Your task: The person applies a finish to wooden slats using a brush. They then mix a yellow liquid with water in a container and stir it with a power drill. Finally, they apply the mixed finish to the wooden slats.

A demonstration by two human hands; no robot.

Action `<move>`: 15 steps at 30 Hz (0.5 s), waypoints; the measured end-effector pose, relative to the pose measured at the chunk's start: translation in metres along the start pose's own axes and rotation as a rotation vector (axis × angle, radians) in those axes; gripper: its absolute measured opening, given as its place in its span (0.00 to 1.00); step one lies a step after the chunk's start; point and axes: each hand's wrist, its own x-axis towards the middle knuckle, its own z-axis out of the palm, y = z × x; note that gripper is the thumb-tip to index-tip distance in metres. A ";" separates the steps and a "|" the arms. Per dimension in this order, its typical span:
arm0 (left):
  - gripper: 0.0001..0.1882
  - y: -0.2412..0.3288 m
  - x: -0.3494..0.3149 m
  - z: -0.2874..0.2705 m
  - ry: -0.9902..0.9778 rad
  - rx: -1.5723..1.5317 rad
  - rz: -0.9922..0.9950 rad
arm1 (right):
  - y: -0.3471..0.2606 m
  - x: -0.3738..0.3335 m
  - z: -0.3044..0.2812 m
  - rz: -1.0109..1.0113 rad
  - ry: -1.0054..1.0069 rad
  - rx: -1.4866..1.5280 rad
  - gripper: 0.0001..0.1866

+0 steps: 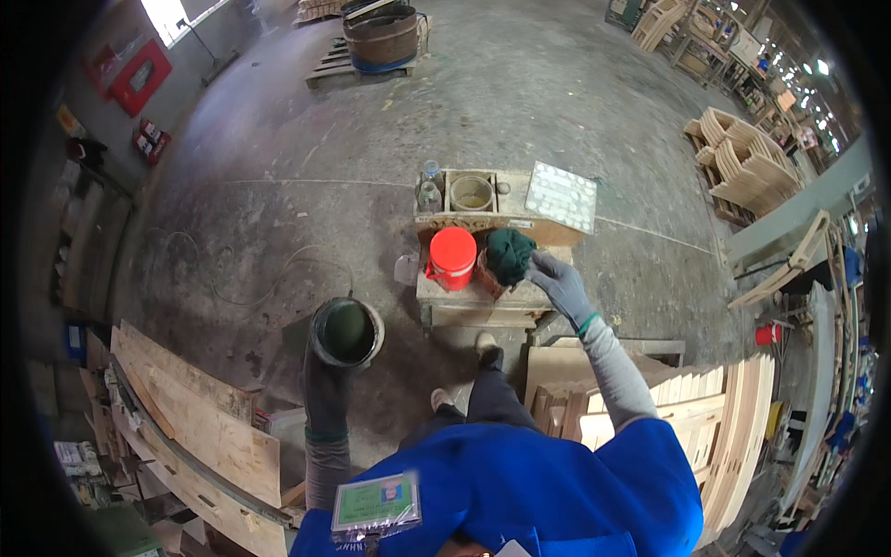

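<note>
On my left, a round bucket [349, 331] with a pale, stained rim and dark contents is held up by my left hand [329, 385]. That hand wears a dark glove, and the bucket hides most of its fingers. My right hand [560, 287], in a grey glove with a green cuff, is closed at the edge of a bunched dark green cloth [510, 254]. The cloth lies over a brownish container on a low wooden stand [483, 316]. Left of the cloth stands a red lidded jug [453, 258] with a side handle.
Behind the jug, the stand holds clear bottles [430, 195], a round tub [471, 193] and a tilted speckled panel [561, 197]. Wooden boards [200, 408] lie at near left; stacked wooden frames [668, 404] at near right. A large barrel [380, 39] rests on a pallet farther off.
</note>
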 end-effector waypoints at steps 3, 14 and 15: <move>0.26 -0.012 0.001 0.012 0.063 -0.012 -0.163 | -0.019 0.094 0.005 -0.188 -0.089 -0.344 0.31; 0.21 -0.009 0.020 0.049 0.727 -1.304 -1.031 | 0.017 0.387 0.098 -0.332 -0.530 -1.099 0.42; 0.21 -0.003 0.024 0.052 0.785 -1.250 -1.050 | 0.022 0.398 0.101 -0.292 -0.609 -1.095 0.43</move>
